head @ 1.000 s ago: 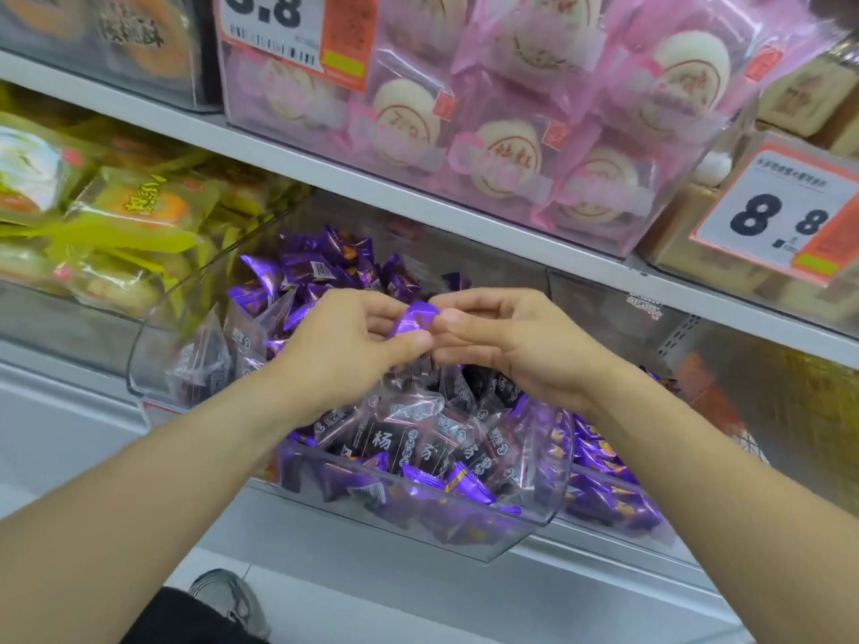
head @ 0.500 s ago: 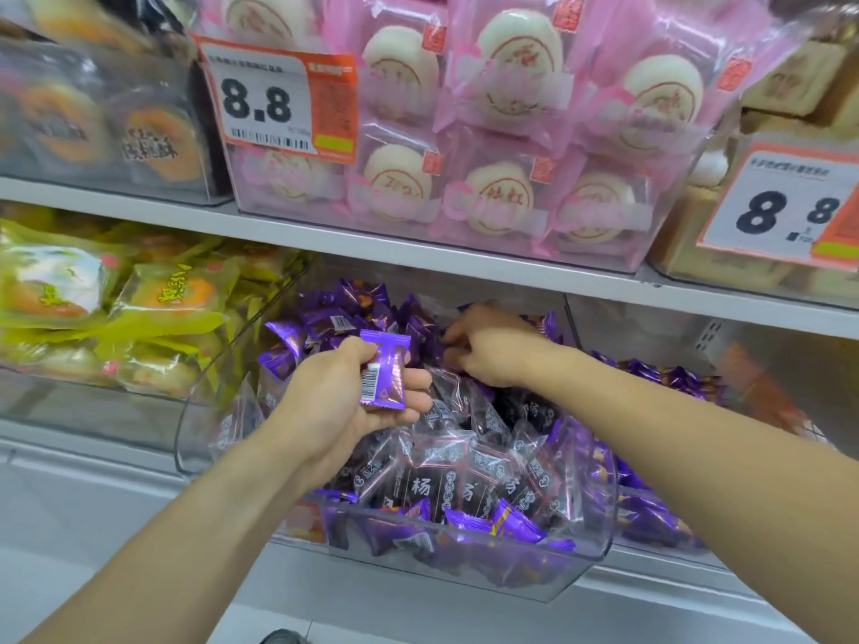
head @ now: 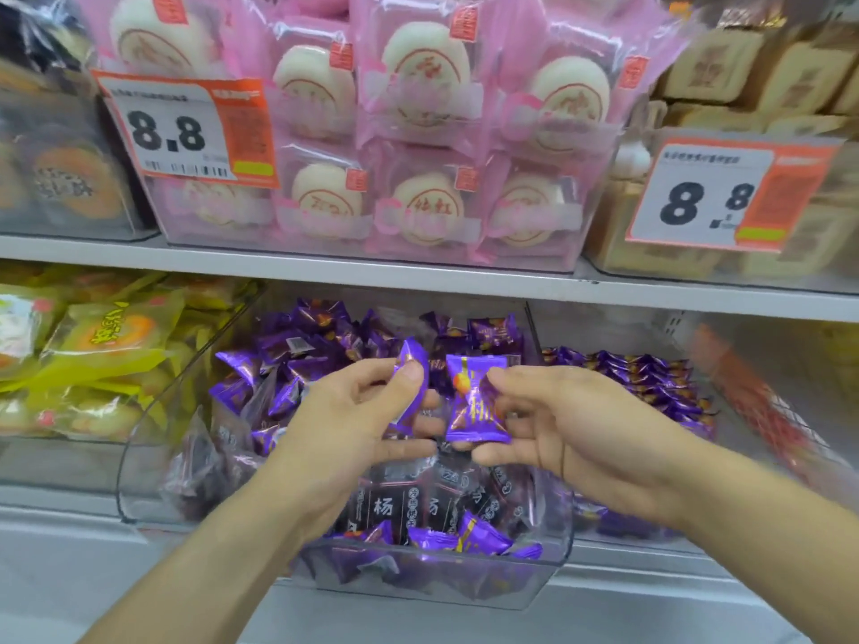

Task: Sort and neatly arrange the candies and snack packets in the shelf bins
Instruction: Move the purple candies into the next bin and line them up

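Note:
A clear plastic bin (head: 437, 583) on the lower shelf holds several purple candy packets, with several dark see-through packets (head: 404, 502) at its front. My left hand (head: 358, 425) grips one purple packet (head: 411, 378) between thumb and fingers, above the bin's middle. Just to its right, my right hand (head: 571, 425) pinches a second purple packet (head: 474, 402) held upright, its printed face toward me. The two packets almost touch.
A neighbouring bin on the right holds more purple candies (head: 637, 383). Yellow snack packets (head: 107, 346) fill the bin on the left. On the upper shelf stand pink-wrapped white cakes (head: 418, 132), brown boxed cakes (head: 743, 72) and two 8.8 price tags (head: 186, 132).
My right hand came back out of the rear of the bin with a purple packet and now holds it up beside the left hand's packet. The view has shifted upward.

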`<state>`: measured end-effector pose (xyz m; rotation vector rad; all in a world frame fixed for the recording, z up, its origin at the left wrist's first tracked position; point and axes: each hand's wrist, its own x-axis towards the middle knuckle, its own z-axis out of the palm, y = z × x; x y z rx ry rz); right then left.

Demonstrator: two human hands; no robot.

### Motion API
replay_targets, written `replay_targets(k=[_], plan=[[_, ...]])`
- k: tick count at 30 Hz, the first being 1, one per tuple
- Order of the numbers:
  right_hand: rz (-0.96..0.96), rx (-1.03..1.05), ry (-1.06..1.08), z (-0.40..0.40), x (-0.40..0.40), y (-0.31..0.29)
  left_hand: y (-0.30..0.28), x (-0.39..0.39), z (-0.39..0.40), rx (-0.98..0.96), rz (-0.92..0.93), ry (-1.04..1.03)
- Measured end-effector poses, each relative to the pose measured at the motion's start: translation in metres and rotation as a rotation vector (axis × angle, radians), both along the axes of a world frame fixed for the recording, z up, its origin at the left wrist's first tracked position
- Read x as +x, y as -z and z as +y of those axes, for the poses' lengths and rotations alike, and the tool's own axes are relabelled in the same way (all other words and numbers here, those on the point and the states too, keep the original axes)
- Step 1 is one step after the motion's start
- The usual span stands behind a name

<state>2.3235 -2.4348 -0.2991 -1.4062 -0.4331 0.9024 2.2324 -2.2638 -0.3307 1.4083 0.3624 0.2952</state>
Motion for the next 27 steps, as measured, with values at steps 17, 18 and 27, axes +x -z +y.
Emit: replay_targets(k=[17,18,27], plan=[[-0.110,0.116,0.215,-0.059,0.008,0.017,-0.013,0.018,-0.053,0.020,0.096,0.139],[-0.092,0.124,0.225,-0.061,0.009,0.017,-0.014,0.019,-0.055,-0.037,0.097,0.139],[-0.129,0.151,0.353,-0.072,0.009,0.010,-0.017,0.023,-0.070,0.087,-0.072,-0.102]])
